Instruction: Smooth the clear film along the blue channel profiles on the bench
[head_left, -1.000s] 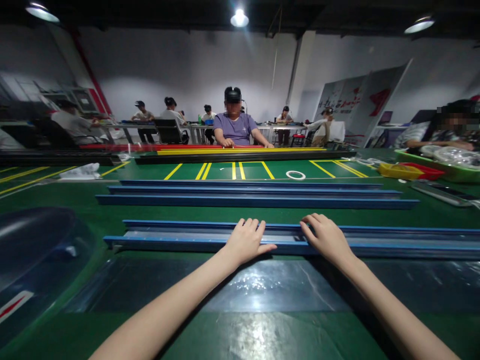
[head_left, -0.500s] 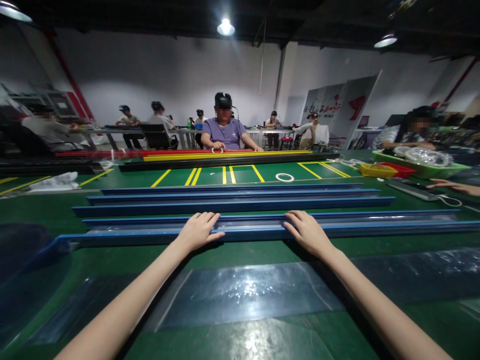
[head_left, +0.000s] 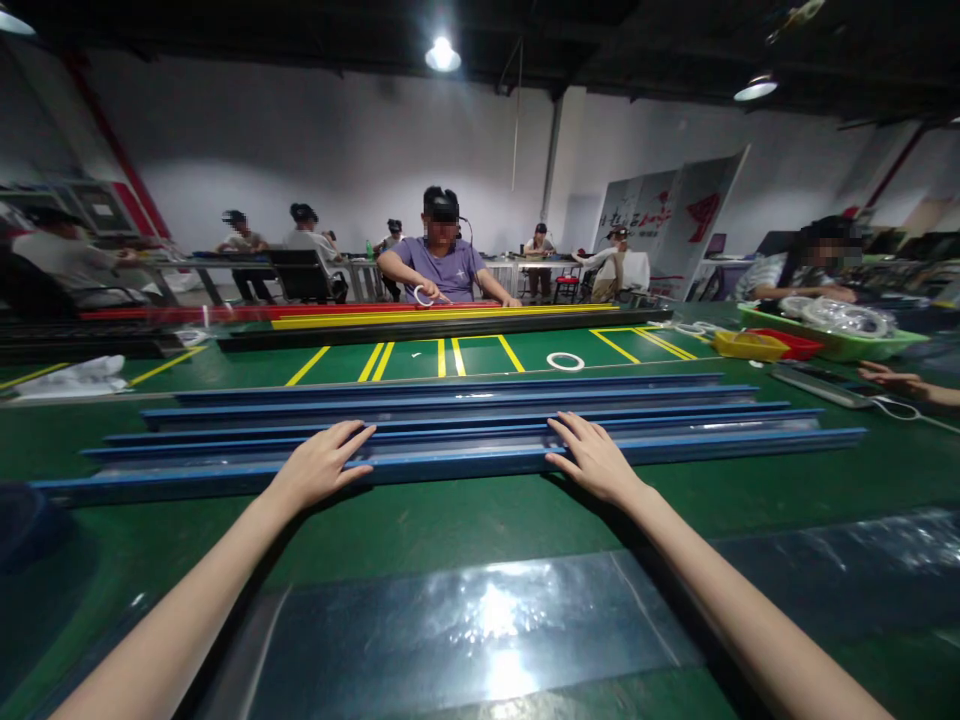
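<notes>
My left hand grips the nearest long blue channel left of its middle, fingers over the top and thumb along the near edge. Right of the middle, my right hand has the same channel between its fingers and thumb. The channel lies roughly crosswise and is slightly tilted in view, its left end nearer me. Close behind it are several similar blue channels laid side by side. The fingertips of both hands are partly hidden inside the channel.
A clear plastic sheet lies in front of me on the green table. Beyond the channels are a white ring, yellow tape lines and yellow and black strips. A green basket stands at right, beside a co-worker's hand.
Both hands have shifted the nearest blue channel left and away from me, against the channels behind. My left hand has moved further left along it. The view has shifted slightly.
</notes>
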